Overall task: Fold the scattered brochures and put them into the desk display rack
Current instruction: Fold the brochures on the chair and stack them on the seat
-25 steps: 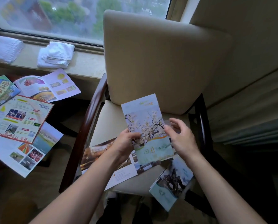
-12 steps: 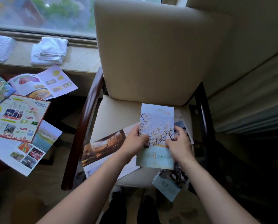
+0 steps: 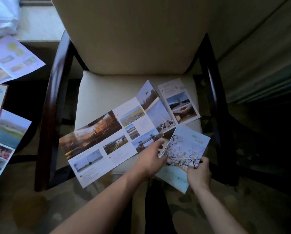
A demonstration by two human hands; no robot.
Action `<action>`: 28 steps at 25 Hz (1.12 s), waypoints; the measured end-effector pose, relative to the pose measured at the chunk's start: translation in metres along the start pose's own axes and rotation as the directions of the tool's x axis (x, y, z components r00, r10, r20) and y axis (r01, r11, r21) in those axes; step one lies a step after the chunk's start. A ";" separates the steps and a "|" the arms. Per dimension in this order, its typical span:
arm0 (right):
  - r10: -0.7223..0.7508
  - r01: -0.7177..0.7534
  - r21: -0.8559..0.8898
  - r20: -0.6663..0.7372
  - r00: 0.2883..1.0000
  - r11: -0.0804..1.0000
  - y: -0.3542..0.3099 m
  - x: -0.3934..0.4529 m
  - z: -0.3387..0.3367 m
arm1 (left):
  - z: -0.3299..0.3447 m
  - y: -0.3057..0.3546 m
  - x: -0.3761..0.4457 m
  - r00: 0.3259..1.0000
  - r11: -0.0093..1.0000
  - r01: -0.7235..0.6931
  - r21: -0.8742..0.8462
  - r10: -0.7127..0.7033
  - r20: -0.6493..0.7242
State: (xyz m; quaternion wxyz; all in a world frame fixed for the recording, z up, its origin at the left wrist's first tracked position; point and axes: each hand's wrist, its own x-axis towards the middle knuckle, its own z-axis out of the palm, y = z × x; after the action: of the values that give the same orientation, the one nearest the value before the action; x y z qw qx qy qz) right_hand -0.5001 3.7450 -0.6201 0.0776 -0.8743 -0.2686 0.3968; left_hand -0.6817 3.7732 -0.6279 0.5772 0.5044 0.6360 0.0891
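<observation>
I see my right hand (image 3: 198, 173) pinching the folded blossom brochure (image 3: 186, 149), its lower corner hidden, while my left hand (image 3: 151, 157), fingers loose, rests on the open brochure (image 3: 117, 132) mid-frame.

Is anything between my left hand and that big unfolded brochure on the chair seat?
Nothing visible. The left hand is already at the unfolded brochure's near edge on the chair seat. The blossom brochure, held by the right hand, overlaps only its right corner.
</observation>
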 end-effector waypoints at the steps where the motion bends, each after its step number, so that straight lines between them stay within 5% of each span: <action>1: 0.010 -0.010 -0.002 0.004 1.000 1.000 0.002 0.008 0.009 | -0.006 -0.015 0.003 0.997 0.999 0.034 0.009 -0.033 -0.063; 6: 0.100 -0.101 -0.024 -0.052 0.994 0.995 0.020 0.037 0.040 | -0.055 -0.090 0.001 0.886 0.968 0.239 0.075 -0.186 -0.426; 11: 0.217 -0.213 0.049 -0.081 0.973 0.976 0.036 0.049 0.051 | -0.098 -0.135 -0.003 0.661 0.842 0.540 0.020 -0.409 -0.629; 14: -0.065 0.062 -0.023 -0.203 0.977 0.998 0.005 0.029 0.053 | -0.119 -0.153 -0.004 0.506 0.746 0.661 -0.077 -0.519 -0.689; 17: -0.481 0.470 -0.109 -0.267 0.835 0.876 -0.063 0.006 0.048 | -0.135 -0.167 -0.004 0.357 0.720 0.620 -0.311 -0.613 -0.705; 20: -0.606 0.535 -0.402 -0.067 0.792 0.743 -0.138 0.018 0.040 | -0.147 -0.171 -0.005 0.263 0.665 0.460 -0.589 -0.735 -0.625; 22: -0.533 0.494 -0.518 0.085 0.842 0.699 -0.168 0.023 0.042 | -0.152 -0.160 -0.006 0.305 0.687 0.339 -0.642 -0.726 -0.616; 25: -0.516 0.527 -0.546 0.191 0.835 0.651 -0.179 0.018 0.048 | -0.150 -0.123 -0.004 0.557 0.793 0.186 -0.580 -0.572 -0.602; 28: -0.491 0.549 -0.476 0.254 0.833 0.687 -0.178 0.012 0.047 | -0.145 -0.086 -0.001 0.759 0.793 0.098 -0.602 -0.451 -0.471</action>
State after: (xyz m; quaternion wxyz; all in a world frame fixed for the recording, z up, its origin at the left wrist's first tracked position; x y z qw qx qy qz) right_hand -0.6008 3.8978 -0.5969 -0.0717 -0.7258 -0.6079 0.3139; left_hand -0.8478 3.7996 -0.6411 0.4741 0.1622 0.8007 0.3283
